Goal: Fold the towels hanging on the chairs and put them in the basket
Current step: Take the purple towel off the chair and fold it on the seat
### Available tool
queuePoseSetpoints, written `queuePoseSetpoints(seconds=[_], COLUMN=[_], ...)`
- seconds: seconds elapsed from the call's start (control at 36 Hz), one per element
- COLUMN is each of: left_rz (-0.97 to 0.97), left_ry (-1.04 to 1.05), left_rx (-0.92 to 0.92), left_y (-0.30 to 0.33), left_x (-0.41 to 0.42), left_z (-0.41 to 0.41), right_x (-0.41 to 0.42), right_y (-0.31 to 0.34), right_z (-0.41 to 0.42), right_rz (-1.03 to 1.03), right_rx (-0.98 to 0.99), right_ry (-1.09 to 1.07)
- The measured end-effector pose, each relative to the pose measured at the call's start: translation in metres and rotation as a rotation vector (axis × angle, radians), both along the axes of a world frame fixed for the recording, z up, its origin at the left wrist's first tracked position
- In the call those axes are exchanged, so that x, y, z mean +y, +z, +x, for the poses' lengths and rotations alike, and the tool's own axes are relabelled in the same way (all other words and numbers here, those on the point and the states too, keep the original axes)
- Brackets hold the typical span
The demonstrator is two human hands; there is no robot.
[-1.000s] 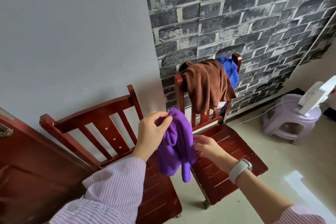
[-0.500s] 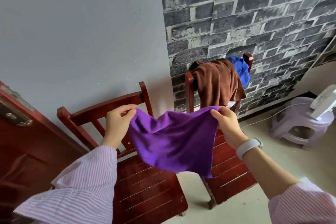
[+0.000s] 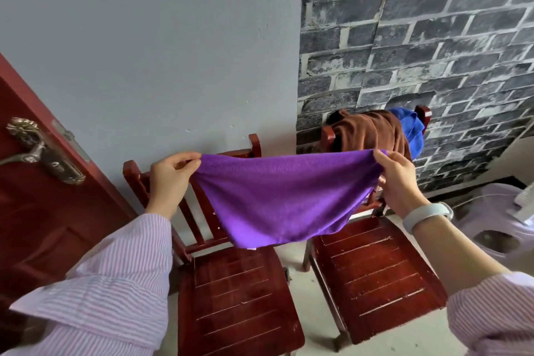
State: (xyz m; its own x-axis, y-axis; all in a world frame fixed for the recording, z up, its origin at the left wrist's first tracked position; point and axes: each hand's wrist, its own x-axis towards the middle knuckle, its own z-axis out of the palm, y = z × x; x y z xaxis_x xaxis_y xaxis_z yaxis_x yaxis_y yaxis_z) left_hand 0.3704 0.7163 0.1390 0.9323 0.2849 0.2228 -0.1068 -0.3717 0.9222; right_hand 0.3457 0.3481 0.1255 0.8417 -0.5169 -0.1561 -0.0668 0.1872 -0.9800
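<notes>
Purple towel stretched left-right, sagging; left hand, right hand pinch corners.

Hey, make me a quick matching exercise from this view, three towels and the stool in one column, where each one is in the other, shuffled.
1. purple towel
2. brown towel
3. blue towel
4. lilac stool

A. on the floor at far right
B. stretched between both hands
C. draped over the right chair's backrest, beside the brick wall's edge
D. on that same backrest, right of another towel

Pairs: 1-B, 2-C, 3-D, 4-A
</notes>
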Motion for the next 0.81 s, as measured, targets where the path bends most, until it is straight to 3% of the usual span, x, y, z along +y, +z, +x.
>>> queuePoseSetpoints(seconds=[0.22,0.42,0.53,0.69,0.81], left_rz=[-0.008,-0.189,-0.013,0.471,0.577], left_ry=[0.029,-0.065,-0.113,-0.023,-0.014], left_rx=[0.072,0.157,0.193,0.098,0.083], left_y=[0.002,0.005,0.004,-0.004,-0.01], left_x=[0.023,0.038,0.039,0.043,0.045], left_z=[-0.004,-0.003,-0.004,-0.007,-0.007], right_x=[0.007,0.015,0.016,0.012,0.015], right_y=[0.002,0.003,0.001,-0.004,-0.013], right_z=[0.001,0.008,0.008,0.003,0.002], right_rz=[0.035,0.058,-0.008,-0.286,-0.447], right_rx=[-0.029,-0.062,-0.078,-0.015,-0.033], right_ry=[0.112,0.146,0.175,0.158,0.186])
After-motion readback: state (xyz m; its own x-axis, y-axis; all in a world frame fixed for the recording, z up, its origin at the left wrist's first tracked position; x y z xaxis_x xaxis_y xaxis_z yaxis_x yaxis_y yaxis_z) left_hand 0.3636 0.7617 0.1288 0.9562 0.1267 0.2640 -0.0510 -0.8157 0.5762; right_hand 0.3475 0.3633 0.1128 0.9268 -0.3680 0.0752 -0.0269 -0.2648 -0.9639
